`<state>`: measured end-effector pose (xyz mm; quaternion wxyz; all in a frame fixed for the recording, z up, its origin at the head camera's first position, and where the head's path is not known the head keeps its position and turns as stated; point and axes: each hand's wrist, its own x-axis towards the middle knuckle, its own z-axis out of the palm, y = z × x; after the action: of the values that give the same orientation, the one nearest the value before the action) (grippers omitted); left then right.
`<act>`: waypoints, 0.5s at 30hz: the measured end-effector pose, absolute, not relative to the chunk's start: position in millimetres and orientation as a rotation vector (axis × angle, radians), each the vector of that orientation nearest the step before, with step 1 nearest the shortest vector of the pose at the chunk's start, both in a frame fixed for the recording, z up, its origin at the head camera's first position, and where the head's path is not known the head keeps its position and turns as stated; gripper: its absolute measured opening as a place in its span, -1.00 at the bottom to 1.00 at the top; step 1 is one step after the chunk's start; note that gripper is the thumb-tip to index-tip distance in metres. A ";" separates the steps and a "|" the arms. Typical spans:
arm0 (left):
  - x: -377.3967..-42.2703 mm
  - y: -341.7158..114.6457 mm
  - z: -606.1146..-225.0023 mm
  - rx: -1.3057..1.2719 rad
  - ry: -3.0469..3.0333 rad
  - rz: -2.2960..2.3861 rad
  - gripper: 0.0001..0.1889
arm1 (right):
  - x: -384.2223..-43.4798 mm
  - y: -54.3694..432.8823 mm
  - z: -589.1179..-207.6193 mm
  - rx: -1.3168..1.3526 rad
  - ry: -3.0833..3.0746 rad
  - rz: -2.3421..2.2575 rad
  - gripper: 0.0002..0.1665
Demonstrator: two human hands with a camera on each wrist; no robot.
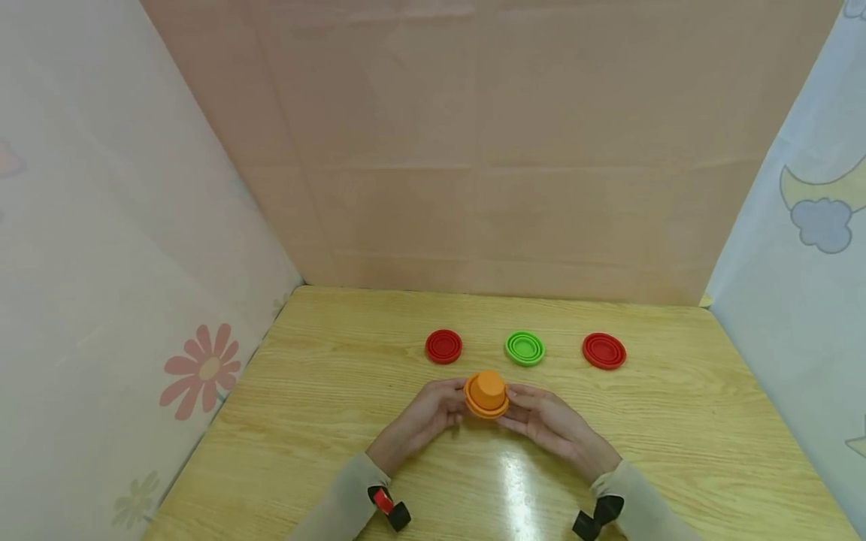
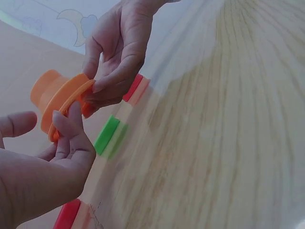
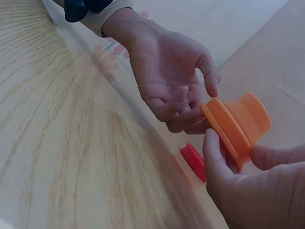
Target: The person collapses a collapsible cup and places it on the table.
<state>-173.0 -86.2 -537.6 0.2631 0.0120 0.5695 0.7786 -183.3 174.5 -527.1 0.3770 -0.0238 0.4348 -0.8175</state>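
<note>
Between the two hands, above the table, is an orange collapsible cup [image 1: 488,391], partly extended with its narrow end up and outward. My right hand [image 1: 551,424] pinches the cup's wide rim, with thumb and fingers on either side of it in the right wrist view. On the other side, my left hand [image 1: 429,413] has its curled fingers at the rim's underside; in the left wrist view its thumb stands apart from the cup. Beyond the hands lie a red flattened cup [image 1: 443,346], a green flattened cup [image 1: 525,349] and another red flattened cup [image 1: 604,351] in a row.
The wood-grain table [image 1: 325,361] meets a plain tan backdrop [image 1: 473,188] at its far edge. Patterned sheets [image 1: 101,263] stand along the left and right sides. A bright light reflection shows on the table near the front.
</note>
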 end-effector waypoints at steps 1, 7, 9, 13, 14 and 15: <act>-173.1 -86.5 -537.4 0.029 1.534 2.109 -0.58 | -183.5 175.3 -526.9 -0.073 1.121 -2.086 -0.63; -173.9 -86.0 -536.1 -0.011 1.574 2.064 -0.67 | -184.8 176.3 -525.6 -0.096 1.136 -2.059 -0.63; -174.0 -85.0 -535.9 -0.024 1.600 2.039 -0.65 | -185.2 175.4 -526.1 -0.094 1.135 -2.049 -0.67; -173.5 -83.4 -536.3 -0.038 1.640 2.005 -0.59 | -185.8 173.9 -528.3 -0.096 1.139 -2.030 -0.70; -173.2 -82.9 -536.3 -0.042 1.650 1.997 -0.58 | -185.9 173.9 -528.7 -0.102 1.143 -2.022 -0.70; -172.8 -82.4 -536.1 -0.046 1.659 1.990 -0.59 | -186.0 173.8 -529.0 -0.106 1.146 -2.015 -0.70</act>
<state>-172.8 -82.4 -536.1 0.2717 -0.0169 0.6161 0.7392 -186.0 173.8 -529.0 0.3991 -0.0418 0.4527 -0.7963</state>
